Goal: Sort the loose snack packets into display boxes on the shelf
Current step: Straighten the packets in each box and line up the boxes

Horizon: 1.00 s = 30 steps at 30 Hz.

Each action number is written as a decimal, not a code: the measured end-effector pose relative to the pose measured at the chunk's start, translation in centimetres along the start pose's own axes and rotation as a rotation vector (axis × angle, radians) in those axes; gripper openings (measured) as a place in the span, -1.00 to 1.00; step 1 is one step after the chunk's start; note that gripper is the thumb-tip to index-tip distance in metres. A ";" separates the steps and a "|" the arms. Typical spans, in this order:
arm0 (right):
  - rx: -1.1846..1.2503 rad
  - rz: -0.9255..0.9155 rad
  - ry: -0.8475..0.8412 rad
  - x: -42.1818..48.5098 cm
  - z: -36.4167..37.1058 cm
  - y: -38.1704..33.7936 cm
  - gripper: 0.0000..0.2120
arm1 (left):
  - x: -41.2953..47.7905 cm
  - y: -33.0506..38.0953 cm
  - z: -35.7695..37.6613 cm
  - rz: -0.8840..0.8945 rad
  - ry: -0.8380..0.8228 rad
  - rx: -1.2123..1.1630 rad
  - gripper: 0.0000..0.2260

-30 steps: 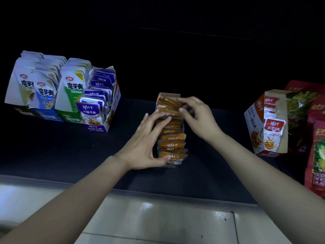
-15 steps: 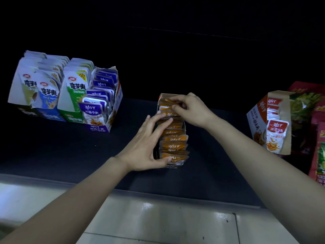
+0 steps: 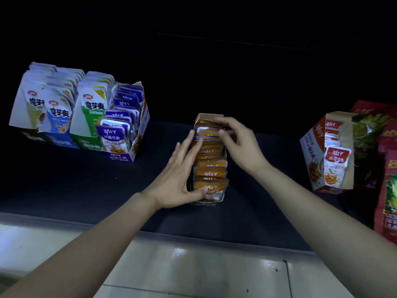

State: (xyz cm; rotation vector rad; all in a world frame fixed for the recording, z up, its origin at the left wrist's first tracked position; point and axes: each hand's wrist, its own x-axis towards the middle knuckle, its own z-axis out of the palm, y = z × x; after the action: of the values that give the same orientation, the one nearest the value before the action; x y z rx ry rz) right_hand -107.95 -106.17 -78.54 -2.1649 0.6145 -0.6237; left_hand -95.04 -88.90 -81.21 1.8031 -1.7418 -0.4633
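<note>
A narrow display box [image 3: 206, 203] stands in the middle of the dark shelf [image 3: 86, 179], packed with a row of orange snack packets [image 3: 211, 172]. My left hand [image 3: 179, 179] lies flat against the box's left side, fingers spread, thumb on the front packet. My right hand [image 3: 237, 140] is over the far end of the row, its fingertips pinching the rear orange packets near the box's back wall.
At the far left stand boxes of white-green and white-blue packets [image 3: 53, 108] and a purple packet box [image 3: 125, 130]. A red-and-white packet box [image 3: 330, 153] stands at the right, with large red bags [image 3: 386, 168] beside it. A pale floor [image 3: 193, 267] lies below the shelf edge.
My right hand has stayed at the back of the row, shifting slightly right over the rear packets. My left hand has slid a little farther along the box's left side.
</note>
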 end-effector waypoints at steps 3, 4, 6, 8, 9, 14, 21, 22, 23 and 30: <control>0.121 0.042 -0.060 -2.0 1.2 0.2 -0.49 | -0.1 -0.3 0.4 -0.023 0.029 -0.065 -0.03; 0.194 0.075 -0.041 -2.5 1.4 0.1 -0.45 | -0.1 -0.3 0.6 -0.024 0.050 -0.104 -0.05; 0.295 0.189 0.033 -3.3 1.2 -0.4 -0.42 | 0.0 -0.1 0.9 -0.128 0.097 -0.304 -0.08; 0.343 0.289 0.050 -3.9 1.0 -0.9 -0.43 | 0.8 0.5 0.9 -0.345 0.196 -0.609 -0.03; 0.372 0.322 0.027 -4.0 1.2 -1.1 -0.43 | 1.4 0.7 0.9 -0.415 0.246 -0.718 -0.01; 0.517 0.360 -0.090 -3.5 3.2 -1.7 -0.30 | 4.0 2.6 1.5 -0.363 0.249 -0.947 -0.47; 0.583 0.330 -0.111 -3.4 2.9 -1.7 -0.39 | 4.7 0.4 2.4 -0.370 0.194 -0.987 -0.22; 0.587 0.339 -0.103 -3.5 2.8 -1.7 -0.42 | 4.7 0.4 2.4 -0.381 0.207 -0.986 -0.21; 0.586 0.351 -0.082 -3.7 2.6 -1.6 -0.42 | 4.7 0.7 2.2 -0.391 0.221 -0.980 -0.20; 0.638 0.525 -0.135 -7.7 3.3 1.0 -0.26 | 1.7 1.0 3.6 -0.456 0.224 -0.980 -0.15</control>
State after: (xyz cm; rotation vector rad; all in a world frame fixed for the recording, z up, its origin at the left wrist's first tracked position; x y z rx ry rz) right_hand -112.07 -100.31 -83.00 -1.3626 0.7493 -0.3201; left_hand -97.88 -91.18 -83.10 1.3943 -0.6918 -1.0296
